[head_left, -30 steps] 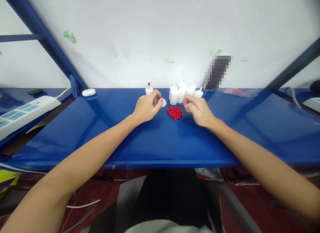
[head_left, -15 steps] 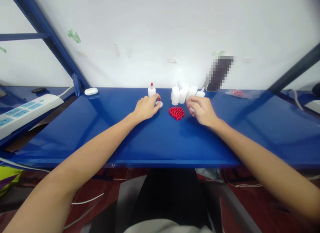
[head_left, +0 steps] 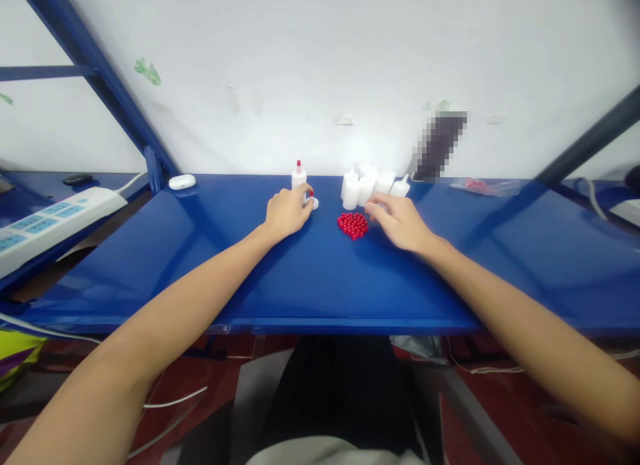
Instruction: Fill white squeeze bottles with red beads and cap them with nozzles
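My left hand (head_left: 286, 213) rests on the blue table (head_left: 320, 278) with its fingers closed round a small white bottle with a red cap (head_left: 311, 199), beside an upright capped bottle (head_left: 299, 176). My right hand (head_left: 397, 223) lies just right of a pile of small red caps (head_left: 353, 225). Its fingers are curled on something white I cannot make out. A cluster of uncapped white bottles (head_left: 367, 184) stands behind the pile.
A white earbud case (head_left: 182, 182) lies at the back left. A white power strip (head_left: 47, 222) sits on the left shelf. A clear bag with red pieces (head_left: 480, 185) lies at the back right. Blue frame struts (head_left: 105, 85) slant on both sides.
My left hand has moved the small capped bottle slightly left, toward the upright capped bottle. My right hand has stayed beside the red caps, shifting only a little.
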`<state>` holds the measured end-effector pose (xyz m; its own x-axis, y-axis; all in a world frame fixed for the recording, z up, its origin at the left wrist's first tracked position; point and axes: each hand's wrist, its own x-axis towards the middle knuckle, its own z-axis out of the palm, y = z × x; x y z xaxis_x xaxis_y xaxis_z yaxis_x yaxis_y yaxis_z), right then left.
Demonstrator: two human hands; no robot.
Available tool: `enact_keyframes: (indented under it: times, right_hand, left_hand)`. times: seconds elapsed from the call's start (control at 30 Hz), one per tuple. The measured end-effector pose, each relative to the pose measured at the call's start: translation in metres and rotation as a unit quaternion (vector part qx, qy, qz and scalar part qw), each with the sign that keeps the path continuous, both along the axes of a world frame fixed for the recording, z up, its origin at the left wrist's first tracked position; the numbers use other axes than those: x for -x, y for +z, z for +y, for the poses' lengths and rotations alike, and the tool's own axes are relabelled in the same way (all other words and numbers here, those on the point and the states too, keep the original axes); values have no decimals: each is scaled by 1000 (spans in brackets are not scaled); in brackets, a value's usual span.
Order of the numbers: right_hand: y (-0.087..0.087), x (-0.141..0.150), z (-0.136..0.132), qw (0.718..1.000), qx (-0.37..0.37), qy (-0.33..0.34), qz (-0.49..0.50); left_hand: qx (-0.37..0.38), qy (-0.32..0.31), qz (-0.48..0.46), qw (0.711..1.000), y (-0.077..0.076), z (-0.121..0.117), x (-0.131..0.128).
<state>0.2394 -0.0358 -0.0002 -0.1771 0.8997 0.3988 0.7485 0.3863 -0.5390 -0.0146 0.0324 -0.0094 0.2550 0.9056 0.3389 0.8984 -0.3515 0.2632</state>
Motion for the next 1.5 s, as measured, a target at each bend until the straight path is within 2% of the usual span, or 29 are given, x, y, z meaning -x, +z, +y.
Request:
enact_keyframes:
  times: [0.13, 0.3, 0.37, 0.47, 0.57, 0.7, 0.77, 0.97, 1.23, 1.5]
  right_hand:
    - [-2, 0, 1, 1000, -6, 22, -18]
    - [-1, -4, 1, 998, -59, -1, 35]
    - [-1, -6, 1, 995, -80, -4, 64]
    - [-1, -8, 1, 993, -86, 1, 83]
    - [-1, -9, 1, 994, -79, 11, 75]
    - [2, -8, -2, 995, -65, 37, 61]
    - [3, -8, -2, 995, -62, 43, 63]
    - [4, -8, -2, 995, -45, 61, 67]
    - [4, -8, -3, 994, -28, 79, 68]
    - [3, -6, -3, 993, -4, 103, 51]
  left_hand:
    - [10, 19, -18, 1000, 1, 0, 0]
    - [21, -4, -41, 999, 0, 3, 2]
    - [15, -33, -57, 998, -1, 4, 2]
    - [-8, -137, -113, 984, -2, 1, 2]
    - [-36, -269, -141, 952, -1, -11, -3]
    - [-53, -374, -82, 922, 4, -35, -18]
    - [-36, -403, -62, 912, 6, -42, -24]
    - [49, -398, -58, 914, 3, -37, -25]
    - [55, -412, -19, 909, 6, -38, -25]
    - [85, -416, -39, 905, 8, -37, -24]
